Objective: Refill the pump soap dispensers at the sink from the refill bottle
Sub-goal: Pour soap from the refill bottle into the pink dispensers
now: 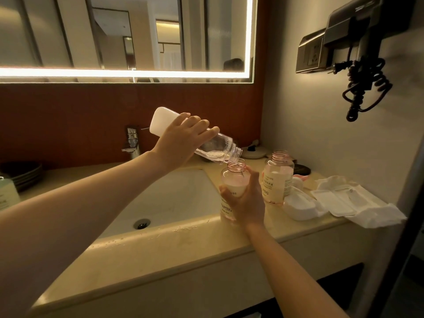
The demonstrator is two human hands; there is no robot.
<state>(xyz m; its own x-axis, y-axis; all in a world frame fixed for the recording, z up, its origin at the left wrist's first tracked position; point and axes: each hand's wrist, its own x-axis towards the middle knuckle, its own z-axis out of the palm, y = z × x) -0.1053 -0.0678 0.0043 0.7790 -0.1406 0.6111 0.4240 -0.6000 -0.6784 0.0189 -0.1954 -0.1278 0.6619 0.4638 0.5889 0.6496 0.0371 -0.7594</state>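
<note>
My left hand (183, 136) grips the clear refill bottle (218, 149), tipped neck-down to the right with its white base up. The bottle's open mouth sits just over the open neck of a pink-tinted soap dispenser (231, 182) standing on the counter at the sink's right edge. White liquid lies in that dispenser's upper part. My right hand (245, 198) wraps around this dispenser from the right. A second dispenser (277, 177), pump removed, stands just behind and to the right, untouched.
The sink basin (174, 203) lies left of the dispensers, with a faucet (132, 143) behind. White cloths (353, 200) cover the counter's right end. A white kettle lid (253, 151) sits at the back. Dark plates (23, 173) stack far left. A hair dryer (358, 65) hangs on the right wall.
</note>
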